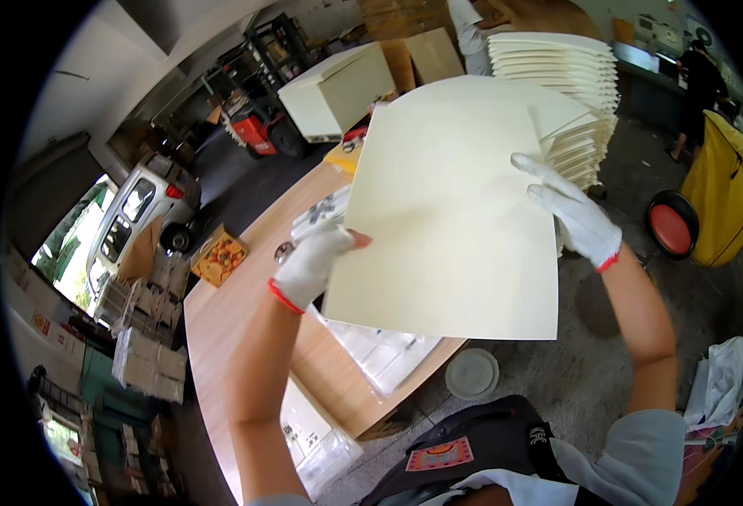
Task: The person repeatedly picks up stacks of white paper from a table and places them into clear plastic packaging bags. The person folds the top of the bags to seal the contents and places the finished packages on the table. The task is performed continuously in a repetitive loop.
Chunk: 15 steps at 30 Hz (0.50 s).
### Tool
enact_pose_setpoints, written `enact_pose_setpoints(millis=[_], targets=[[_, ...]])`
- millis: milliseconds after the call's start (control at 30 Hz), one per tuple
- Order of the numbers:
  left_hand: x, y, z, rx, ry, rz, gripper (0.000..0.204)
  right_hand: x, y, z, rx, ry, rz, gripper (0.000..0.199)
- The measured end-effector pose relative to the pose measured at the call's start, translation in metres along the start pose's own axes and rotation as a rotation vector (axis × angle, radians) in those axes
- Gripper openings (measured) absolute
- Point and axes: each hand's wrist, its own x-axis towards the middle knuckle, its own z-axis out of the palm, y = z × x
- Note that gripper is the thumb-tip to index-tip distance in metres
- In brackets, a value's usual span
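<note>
Left hand [314, 261] clamps one sheet [456, 219], right hand [580, 219] rests apart on its opposite edge, grip unclear; sheet over the right side of the table [236, 316], not yet set down; apparently left: a stack [550, 63] right of the table.

The sheet [447, 219] spanned the space between the left hand [310, 266] and the right hand [580, 218], before the stack [554, 63]. Packets [380, 354] lay on the table [224, 337], partly behind the sheet. The van [131, 207] stood left of the table; beyond it, the forklift [256, 135] stood left of the cabinet [337, 94].
</note>
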Motion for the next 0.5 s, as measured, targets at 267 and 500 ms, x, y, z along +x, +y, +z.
enact_pose_setpoints(millis=[267,500], targets=[[-0.043,-0.120,0.158,1.005,0.345,0.637,0.100,-0.064,0.013,0.137,0.013,0.110,0.234,0.035],[-0.036,-0.168,0.068,1.058,1.054,0.480,0.069,-0.107,0.037,0.106,-0.577,-0.211,0.005,0.029]])
